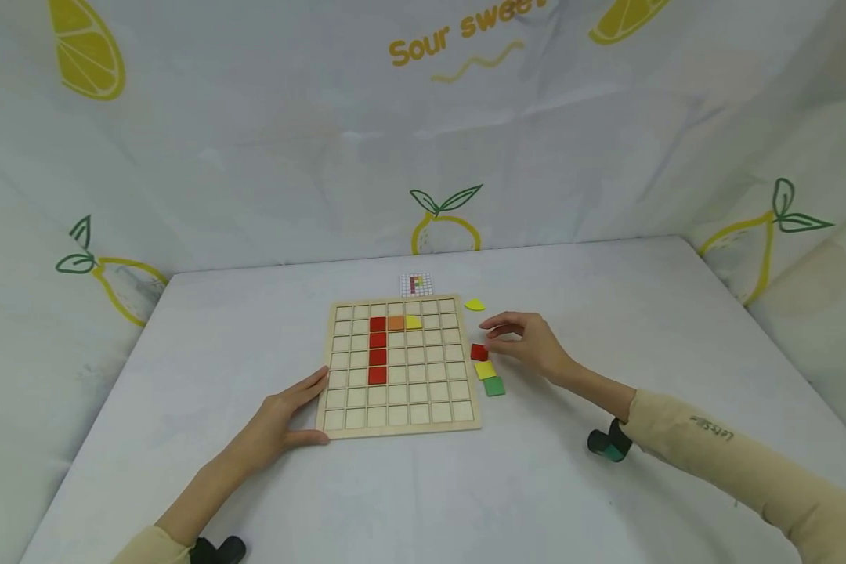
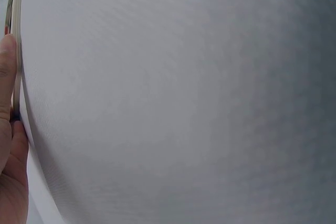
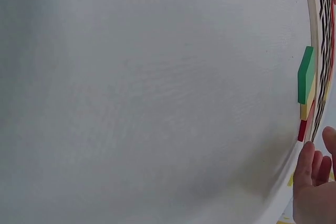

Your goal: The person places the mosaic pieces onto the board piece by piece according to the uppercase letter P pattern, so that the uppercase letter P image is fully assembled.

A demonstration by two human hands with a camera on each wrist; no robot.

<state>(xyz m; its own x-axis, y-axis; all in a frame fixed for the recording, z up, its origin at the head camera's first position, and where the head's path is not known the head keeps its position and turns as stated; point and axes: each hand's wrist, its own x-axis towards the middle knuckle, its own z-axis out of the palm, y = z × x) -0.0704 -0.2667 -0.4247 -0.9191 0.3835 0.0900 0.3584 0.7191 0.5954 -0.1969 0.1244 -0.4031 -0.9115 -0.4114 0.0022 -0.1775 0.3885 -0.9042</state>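
Left hand point(image 1: 285, 417) flat on worktop point(image 1: 183, 352), fingers straight, pressing near-left corner of wooden grid board point(image 1: 399, 364); thumb along board's front edge. Holds nothing.

Right hand point(image 1: 529, 341) hovers low just right of board, fingers loosely bent, empty, fingertips just beside red tile point(image 1: 479, 352). Yellow tile point(image 1: 485, 370) and green tile point(image 1: 494, 385) lie in row below red tile, near wrist side.
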